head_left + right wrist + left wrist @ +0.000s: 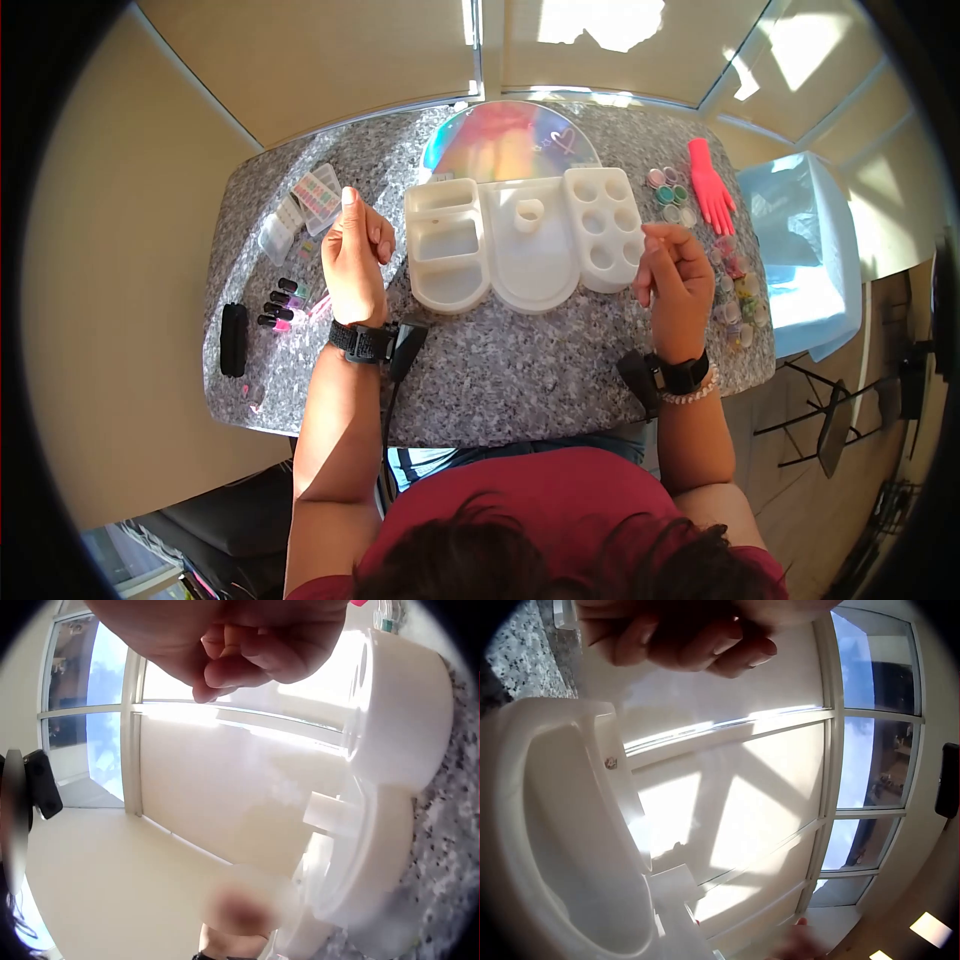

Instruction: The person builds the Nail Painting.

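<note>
A white organizer tray [533, 290] with three joined sections lies mid-table; a small white ring-shaped piece [528, 215] stands in its middle section. The left hand [358, 260] is raised beside the tray's left section, thumb up and fingers loosely bent, holding nothing visible. Near the right section, which has several round wells, the right hand [678, 285] hovers with fingers bent and nothing seen in them. In the left wrist view the left hand [697, 637] shows above the tray wall [510, 817]. The right wrist view shows the right hand [240, 649] with fingers curved loosely.
Behind the tray lies a rainbow-coloured mat [490, 140]. At left are open clear cases [318, 197], dark-capped bottles [280, 308] and a black pouch [233, 340]. At right are small jars [666, 195], a pink hand form [708, 185] and a blue-lined bin [800, 250].
</note>
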{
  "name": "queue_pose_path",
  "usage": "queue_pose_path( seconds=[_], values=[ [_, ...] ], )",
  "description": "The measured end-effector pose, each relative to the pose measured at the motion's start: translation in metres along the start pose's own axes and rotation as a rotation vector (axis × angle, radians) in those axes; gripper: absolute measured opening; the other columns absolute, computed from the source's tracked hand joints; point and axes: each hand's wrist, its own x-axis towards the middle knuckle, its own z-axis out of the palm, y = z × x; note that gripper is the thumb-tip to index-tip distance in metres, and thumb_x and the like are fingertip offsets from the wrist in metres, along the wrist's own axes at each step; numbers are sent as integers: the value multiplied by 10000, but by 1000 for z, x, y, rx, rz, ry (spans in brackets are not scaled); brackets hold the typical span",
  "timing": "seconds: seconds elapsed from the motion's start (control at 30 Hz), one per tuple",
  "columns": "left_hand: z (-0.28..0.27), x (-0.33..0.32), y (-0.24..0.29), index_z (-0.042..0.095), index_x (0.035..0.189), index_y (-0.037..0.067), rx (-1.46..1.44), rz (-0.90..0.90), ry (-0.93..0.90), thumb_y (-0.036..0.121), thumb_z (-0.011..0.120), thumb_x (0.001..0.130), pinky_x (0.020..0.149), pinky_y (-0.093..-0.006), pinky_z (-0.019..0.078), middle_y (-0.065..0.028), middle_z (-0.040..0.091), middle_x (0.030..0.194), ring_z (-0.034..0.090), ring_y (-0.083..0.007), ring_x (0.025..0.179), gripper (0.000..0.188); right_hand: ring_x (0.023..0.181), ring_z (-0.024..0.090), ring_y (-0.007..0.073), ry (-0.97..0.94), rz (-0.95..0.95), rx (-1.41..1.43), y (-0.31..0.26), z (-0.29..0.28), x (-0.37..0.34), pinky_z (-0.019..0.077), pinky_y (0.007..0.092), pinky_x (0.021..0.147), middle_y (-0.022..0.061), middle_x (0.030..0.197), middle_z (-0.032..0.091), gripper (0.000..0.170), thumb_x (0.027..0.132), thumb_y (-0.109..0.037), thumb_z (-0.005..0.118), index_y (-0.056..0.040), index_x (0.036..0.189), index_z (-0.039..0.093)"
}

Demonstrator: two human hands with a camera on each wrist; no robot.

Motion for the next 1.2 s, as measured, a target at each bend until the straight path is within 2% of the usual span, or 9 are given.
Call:
queue_pose_path(
  seconds=[0.23, 0.27, 0.3, 0.33, 0.37, 0.43, 0.63, 1.2],
  values=[
    [-4, -3, 7, 424, 700, 168, 36, -187, 72, 464, 587, 1136, 501, -273, 227, 58, 371, 614, 290, -66, 531, 551, 573, 465, 51, 18, 47, 99, -21, -5, 64, 333, 206, 512, -41, 742, 546, 241, 1113, -217, 607, -43, 1257, 692],
    [-4, -3, 6, 424, 700, 168, 36, -187, 73, 464, 587, 1136, 501, -273, 227, 58, 371, 614, 290, -66, 531, 551, 580, 445, 50, 75, 37, 226, -17, -9, 74, 320, 216, 508, -42, 737, 519, 228, 1108, -240, 612, -56, 1227, 675],
    [-5, -3, 3, 439, 676, 154, 138, -110, 63, 444, 569, 1148, 511, -279, 253, 49, 393, 597, 309, -68, 527, 569, 587, 425, 49, 132, 28, 352, -13, -14, 84, 308, 226, 503, -42, 732, 492, 219, 1103, -263, 617, -69, 1198, 658],
    [-6, -3, 2, 454, 652, 141, 241, -32, 54, 425, 551, 1161, 522, -285, 278, 40, 416, 580, 329, -71, 523, 591, 584, 371, 61, 153, 56, 412, -5, -24, 93, 279, 248, 493, -49, 715, 411, 177, 1094, -290, 622, -122, 1050, 588],
    [-6, -3, 2, 454, 652, 141, 242, -28, 57, 425, 551, 1161, 522, -285, 278, 40, 416, 580, 329, -71, 523, 591, 584, 371, 61, 148, 55, 415, 5, -34, 95, 279, 248, 493, -49, 715, 411, 177, 1094, -290, 622, -122, 1050, 588],
    [-6, -4, 2, 472, 642, 130, 206, -24, 26, 420, 555, 1161, 525, -285, 281, 39, 417, 574, 339, -69, 527, 599, 561, 330, 73, 34, 122, 681, 17, -47, 97, 265, 259, 482, -58, 692, 362, 278, 1095, -294, 616, -163, 883, 494],
    [-8, -3, -2, 470, 648, 129, 203, -32, 30, 413, 545, 1166, 527, -290, 284, 39, 410, 577, 329, -73, 528, 596, 531, 280, 80, 53, 170, 697, 22, -51, 91, 239, 268, 460, -61, 653, 308, 397, 1096, -289, 608, -181, 770, 408],
    [-10, -2, -5, 480, 654, 116, 209, -41, 49, 413, 539, 1168, 539, -288, 293, 32, 426, 589, 344, -77, 542, 596, 539, 278, 75, 90, 254, 524, 26, -39, 82, 241, 268, 472, -65, 649, 291, 344, 1100, -289, 590, -181, 812, 433]
  ],
)
